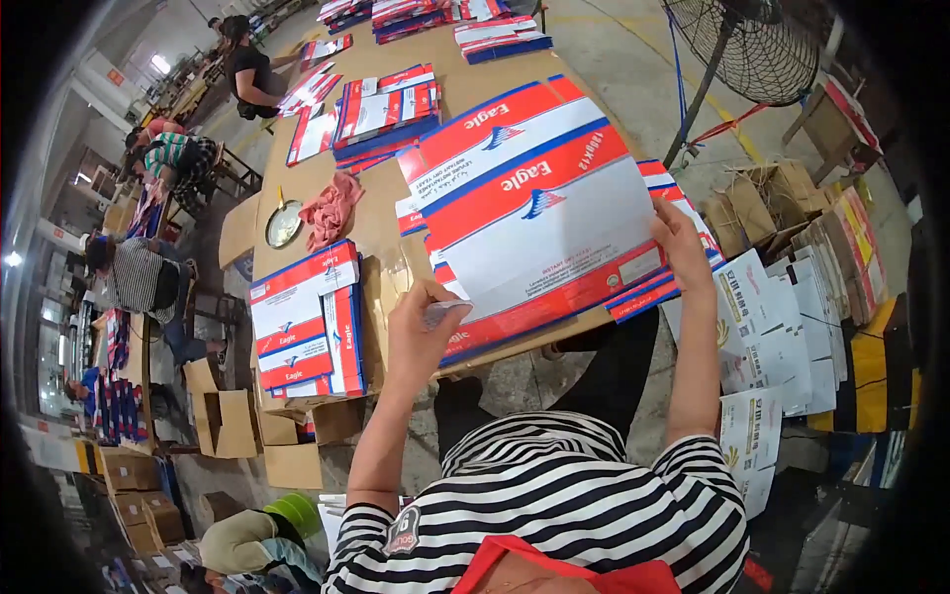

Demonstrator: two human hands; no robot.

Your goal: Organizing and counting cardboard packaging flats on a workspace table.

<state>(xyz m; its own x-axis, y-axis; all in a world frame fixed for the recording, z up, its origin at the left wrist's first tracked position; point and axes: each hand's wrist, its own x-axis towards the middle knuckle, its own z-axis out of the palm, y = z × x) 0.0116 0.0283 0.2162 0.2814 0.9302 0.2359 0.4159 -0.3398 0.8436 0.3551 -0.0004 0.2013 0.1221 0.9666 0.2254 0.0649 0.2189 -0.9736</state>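
A large flat printed cardboard carton sheet (594, 223) in red, white and blue lies tilted in front of me over the table. My left hand (421, 322) is closed at its near left corner, thumb and fingers pinched together. The right edge is in the grip of my right hand (683, 243), with the thumb on top. Part of a stack of similar cartons (658, 295) shows beneath the sheet on the right. Left of my left hand, more folded cartons (289, 327) are piled at the table's near corner.
On the brown table (381, 267) are a pink rag (332, 210), a round dish with a brush (284, 224) and further carton stacks (386, 114). A large fan (757, 49) stands far right. White printed cartons (752, 366) lean at right. Co-workers (247, 74) are at left.
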